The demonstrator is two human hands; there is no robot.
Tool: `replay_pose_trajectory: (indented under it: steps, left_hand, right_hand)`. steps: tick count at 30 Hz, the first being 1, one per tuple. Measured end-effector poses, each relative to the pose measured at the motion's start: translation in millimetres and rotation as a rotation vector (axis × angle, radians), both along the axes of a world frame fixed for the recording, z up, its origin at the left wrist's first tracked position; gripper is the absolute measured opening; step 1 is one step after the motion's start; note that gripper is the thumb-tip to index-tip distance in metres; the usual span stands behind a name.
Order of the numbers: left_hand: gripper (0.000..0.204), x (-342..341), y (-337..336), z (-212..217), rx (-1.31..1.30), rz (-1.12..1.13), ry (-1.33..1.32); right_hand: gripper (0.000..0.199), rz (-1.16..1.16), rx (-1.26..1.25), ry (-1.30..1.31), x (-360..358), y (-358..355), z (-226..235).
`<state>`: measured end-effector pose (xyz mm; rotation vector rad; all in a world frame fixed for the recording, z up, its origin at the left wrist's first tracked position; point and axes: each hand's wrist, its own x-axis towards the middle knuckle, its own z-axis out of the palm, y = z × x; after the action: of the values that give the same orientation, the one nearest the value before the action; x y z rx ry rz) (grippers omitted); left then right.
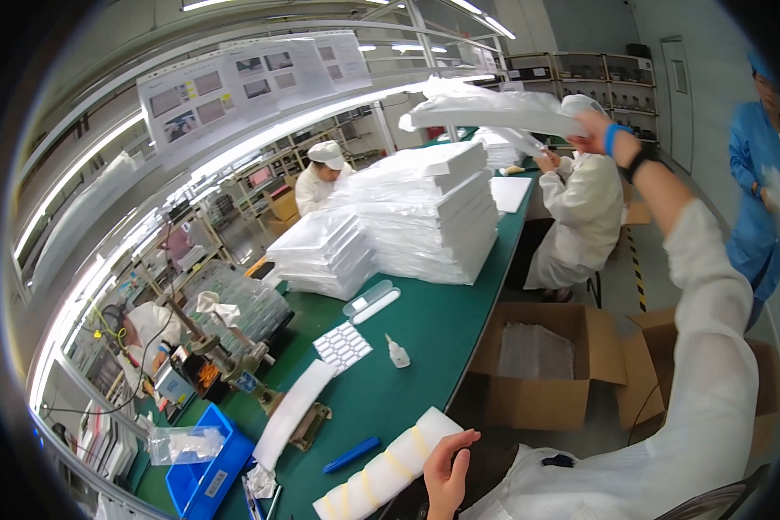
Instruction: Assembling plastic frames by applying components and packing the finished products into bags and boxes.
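1. Right hand (pixel 591 121) raised high at upper right of the frame, fingers closed around one end of a flat white bagged tray (pixel 485 111), held in the air above the stacks; blue band and dark watch on the wrist.
2. Left hand (pixel 446 472) low at bottom centre, fingers loosely curled, thumb up, resting against the end of a white foam roll with yellow bands (pixel 386 472) at the near edge of the green table (pixel 425 329); hard to tell whether gripped or only touched.
3. Judged from the layout, well along: two tall stacks of white bagged trays (pixel 425 217) already piled in mid-frame, a lower one (pixel 321 256) just left of it, the raised tray seemingly on its way to or from the top.
4. Left to handle, as a guess: cardboard box (pixel 542 364) on the floor at lower right, open, with clear-wrapped items inside.
5. Small things on the table untouched: sheet of white labels (pixel 342 345), small white bottle (pixel 397 351), clear oblong case (pixel 371 301), blue pen-like tool (pixel 352 454), blue bin (pixel 208 472) at lower left.
6. Hidden or unclear: contents of the bagged trays, depth of the stacks behind, far end of the raised tray blurred against the lights, fingertips of the right hand behind the plastic.
7. Other people in white coats seated at upper centre and beyond the stacks, one in blue at far right; their work impossible to make out.
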<state>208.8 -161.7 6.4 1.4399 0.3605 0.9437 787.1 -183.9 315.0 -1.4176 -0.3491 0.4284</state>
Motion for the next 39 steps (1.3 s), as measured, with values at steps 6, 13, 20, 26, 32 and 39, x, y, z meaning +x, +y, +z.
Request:
replay_pose_trajectory:
  steps: [6,13,20,26,32,39]
  left_hand:
    - [0.02,-19,-2,-8,0.016,0.056,0.007]
    - [0.019,-47,3,-1,0.07,0.172,0.091]
    - [0.017,-46,14,4,0.07,0.15,0.122]
    - [0.016,-52,22,1,0.095,0.073,0.158]
    - [0.025,-92,17,-23,-0.173,0.048,0.015]
    - [0.03,-169,27,14,-0.312,0.315,0.079]
  right_hand:
    - [0.034,-0.024,0.06,0.051,-31,172,-1]
    - [0.041,0.027,-0.017,-0.018,-81,243,-14]
    - [0.038,-0.014,-0.559,-0.411,-87,260,-13]
    - [0.085,0.006,-0.87,-0.685,-76,265,-12]
    - [0.06,-0.344,-0.876,-1.484,-127,247,42]
    - [0.029,0.011,0.009,-1.685,-297,283,110]
